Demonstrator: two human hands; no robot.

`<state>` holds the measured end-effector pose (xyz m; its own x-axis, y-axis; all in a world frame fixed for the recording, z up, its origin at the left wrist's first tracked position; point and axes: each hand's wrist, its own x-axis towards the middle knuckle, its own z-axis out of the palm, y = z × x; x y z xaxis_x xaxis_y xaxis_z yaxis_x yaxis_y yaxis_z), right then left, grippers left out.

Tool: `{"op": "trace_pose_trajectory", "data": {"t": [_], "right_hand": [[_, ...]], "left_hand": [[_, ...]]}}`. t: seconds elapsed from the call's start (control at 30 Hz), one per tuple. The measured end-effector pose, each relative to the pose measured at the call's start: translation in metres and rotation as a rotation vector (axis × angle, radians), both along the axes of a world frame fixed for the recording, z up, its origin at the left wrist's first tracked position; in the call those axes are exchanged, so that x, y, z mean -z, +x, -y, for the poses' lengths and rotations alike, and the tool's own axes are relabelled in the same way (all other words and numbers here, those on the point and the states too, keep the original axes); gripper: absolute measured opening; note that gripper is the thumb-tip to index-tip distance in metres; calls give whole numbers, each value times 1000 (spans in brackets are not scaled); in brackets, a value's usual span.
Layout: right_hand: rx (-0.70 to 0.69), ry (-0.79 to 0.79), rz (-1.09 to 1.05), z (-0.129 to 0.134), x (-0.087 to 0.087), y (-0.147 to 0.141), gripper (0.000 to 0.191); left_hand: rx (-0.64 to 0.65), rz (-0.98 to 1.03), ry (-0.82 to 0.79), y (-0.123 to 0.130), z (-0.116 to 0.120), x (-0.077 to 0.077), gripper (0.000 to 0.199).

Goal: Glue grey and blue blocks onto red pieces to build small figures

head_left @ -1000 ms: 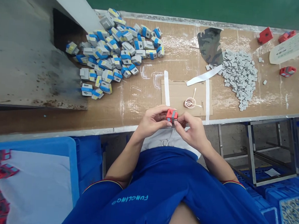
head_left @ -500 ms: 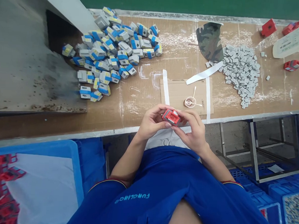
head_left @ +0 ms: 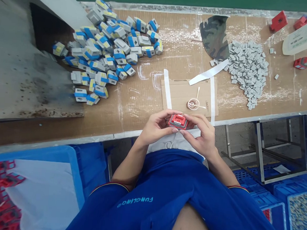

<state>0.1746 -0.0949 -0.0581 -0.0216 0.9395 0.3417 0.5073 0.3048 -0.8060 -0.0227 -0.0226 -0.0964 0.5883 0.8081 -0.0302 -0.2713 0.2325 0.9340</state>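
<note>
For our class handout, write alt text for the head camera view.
A person's left hand and right hand hold a red plastic part over a workbench, beside a heap of blue-banded grey blocks and a pile of small grey pieces.

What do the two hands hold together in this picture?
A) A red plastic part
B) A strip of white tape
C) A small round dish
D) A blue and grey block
A. The left hand and right hand hold a red plastic part between their fingertips.

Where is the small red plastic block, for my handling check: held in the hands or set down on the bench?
Held, not set down: the small red plastic block sits between the left hand and right hand.
</note>
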Motion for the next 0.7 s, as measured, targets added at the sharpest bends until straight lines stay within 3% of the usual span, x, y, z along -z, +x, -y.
{"op": "trace_pose_trajectory", "data": {"t": [0.27, 0.4, 0.5, 0.6, 0.7], "right_hand": [[51, -1, -84, 3, 7, 3, 39], [76, 5, -81, 6, 11, 10, 28], [164, 9, -98, 6, 15, 22, 13], [305, -27, -163, 2, 18, 33, 15], [331, -59, -202, -8, 18, 38, 20]], "left_hand": [[33, -71, 10, 6, 4, -3, 44], [11, -126, 128, 5, 3, 1, 47], [-6, -197, 236, 5, 2, 4, 49], [-20, -242, 285, 6, 2, 7, 47], [-42, -282, 307, 7, 3, 8, 45]]}}
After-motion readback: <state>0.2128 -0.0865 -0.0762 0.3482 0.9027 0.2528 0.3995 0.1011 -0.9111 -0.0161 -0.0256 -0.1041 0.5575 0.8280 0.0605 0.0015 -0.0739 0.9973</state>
